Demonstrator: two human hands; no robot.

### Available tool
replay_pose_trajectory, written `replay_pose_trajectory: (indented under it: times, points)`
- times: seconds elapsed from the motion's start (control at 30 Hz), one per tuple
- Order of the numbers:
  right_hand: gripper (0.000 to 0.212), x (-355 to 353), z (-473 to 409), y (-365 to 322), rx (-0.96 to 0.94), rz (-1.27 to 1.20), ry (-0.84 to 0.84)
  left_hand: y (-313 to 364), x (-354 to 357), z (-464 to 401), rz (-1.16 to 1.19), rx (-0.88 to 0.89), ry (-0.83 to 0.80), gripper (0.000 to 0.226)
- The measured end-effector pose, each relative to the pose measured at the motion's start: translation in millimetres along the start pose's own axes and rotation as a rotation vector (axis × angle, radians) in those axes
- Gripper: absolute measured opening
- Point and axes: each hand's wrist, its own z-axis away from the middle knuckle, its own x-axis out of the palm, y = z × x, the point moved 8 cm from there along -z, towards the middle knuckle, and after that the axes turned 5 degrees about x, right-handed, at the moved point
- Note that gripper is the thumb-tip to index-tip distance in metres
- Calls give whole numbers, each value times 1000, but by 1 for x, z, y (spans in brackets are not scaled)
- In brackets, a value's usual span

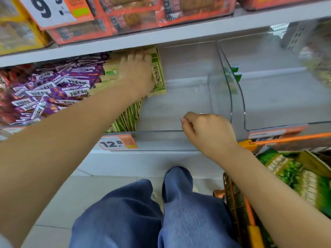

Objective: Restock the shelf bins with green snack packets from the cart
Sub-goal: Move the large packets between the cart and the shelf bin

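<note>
Left hand (138,72) presses flat, fingers straight, on a green packet (158,74) in the clear bin (179,133); right hand (206,129) hovers curled, holding nothing.

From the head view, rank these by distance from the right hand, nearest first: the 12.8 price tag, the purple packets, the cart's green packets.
From the right hand:
1. 12.8 price tag, to its left on the bin front.
2. Cart's green packets, lower right.
3. Purple packets, far left bin.

The price tag (118,142) on the clear bin's (161,140) front rim reads "12.8". The upright green packet (158,76) carries 原香瓜子 (printed vertically), and a sign (46,9) on the upper shelf shows a large "9".
</note>
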Motion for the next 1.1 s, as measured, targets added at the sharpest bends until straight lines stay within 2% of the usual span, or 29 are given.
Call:
replay_pose_trajectory:
  times: [0.07,0.13,0.23,0.3,0.37,0.43,0.47,0.53,0.6,0.63,0.7,0.77,0.83,0.87,1.0,1.1]
  points:
    - [27,-8,3,0,69,-166,-180,30,-11,27,81,109,58,49]
    - [26,-36,15,0,93,-176,-227,67,-27,57,243,237,107,41]
    - [26,-95,56,15,143,-44,-106,122,-50,100,499,324,99,34]
    - [25,-139,95,39,215,33,61,158,-60,125,619,377,76,37]
    - [28,-179,137,73,325,173,247,188,-67,146,694,406,44,42]
    - [37,-203,170,108,499,313,279,211,-72,160,751,408,48,41]
    - [43,-207,180,122,588,362,220,220,-74,166,781,410,55,37]
    - [62,-194,190,143,727,444,-23,232,-75,173,832,420,80,31]
    - [77,-179,191,153,781,498,-195,238,-68,174,869,431,81,29]
    - [79,-172,189,155,777,521,-227,239,-63,175,879,430,68,28]
    - [67,-169,185,157,746,521,-201,236,-51,175,933,411,53,25]
    - [54,-179,187,157,720,381,-47,224,-51,174,1083,345,92,22]
    - [48,-196,192,150,698,69,151,208,-57,171,1258,248,121,20]
    - [44,-201,192,144,690,-113,197,201,-59,169,1330,207,104,20]
    - [31,-185,172,115,614,-558,66,181,-65,155,1748,63,-69,20]
    - [16,-160,145,88,518,-655,-102,153,-84,147,1733,38,-22,20]
